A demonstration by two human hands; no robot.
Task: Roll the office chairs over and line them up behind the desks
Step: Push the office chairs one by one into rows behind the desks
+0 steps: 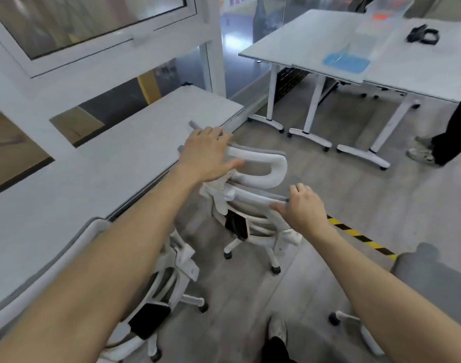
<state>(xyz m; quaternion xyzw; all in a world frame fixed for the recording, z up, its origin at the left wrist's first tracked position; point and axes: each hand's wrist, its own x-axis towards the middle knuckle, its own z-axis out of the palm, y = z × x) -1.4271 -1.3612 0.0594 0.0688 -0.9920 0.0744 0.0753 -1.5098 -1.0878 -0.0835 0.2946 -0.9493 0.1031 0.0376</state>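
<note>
Chair [253, 203] stands just right of the near desk [114, 169], at its far corner, left hand [207, 155] on the headrest [261, 166], right hand [302, 208] on the backrest top edge below it. Second chair [156, 297] sits nearer the camera, against the same desk's right edge. Two more desks [316, 45] stand side by side far right, a standing person's feet [422, 150] to their right.

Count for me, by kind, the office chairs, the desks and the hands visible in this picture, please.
Office chairs: 3 (held chair, parked chair, chair base, only partly in view)
Desks: 3 (near desk, left far desk, right far desk)
Hands: 2 (left hand, right hand, both gripping the held chair)
Total: 8
</note>
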